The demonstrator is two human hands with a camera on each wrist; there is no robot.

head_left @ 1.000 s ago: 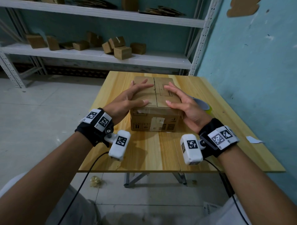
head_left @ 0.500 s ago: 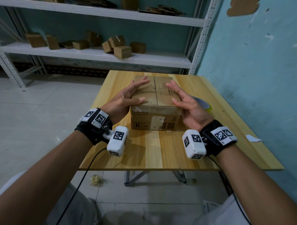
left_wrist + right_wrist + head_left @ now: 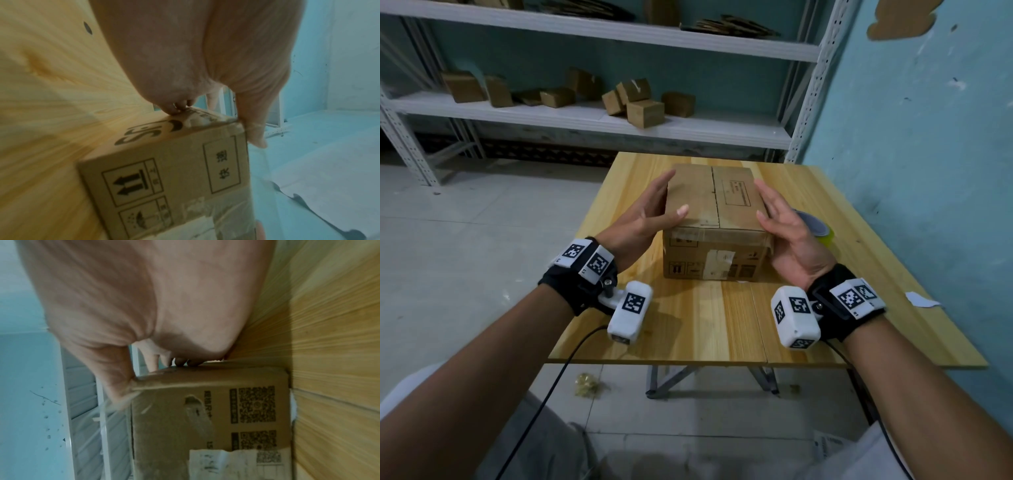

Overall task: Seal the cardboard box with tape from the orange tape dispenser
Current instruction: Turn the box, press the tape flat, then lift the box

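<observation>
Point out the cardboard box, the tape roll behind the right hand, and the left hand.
cardboard box point(image 3: 693, 200): head view, left top flap.
tape roll point(image 3: 822, 230): head view, visible rim past the right hand.
left hand point(image 3: 643, 219): head view, palm beside the box.

Bare forearms; black wrist straps point(image 3: 577, 284) with black-and-white square markers, white camera modules point(image 3: 794, 317), black cables point(image 3: 541, 404), grey trousers point(image 3: 544, 452).
</observation>
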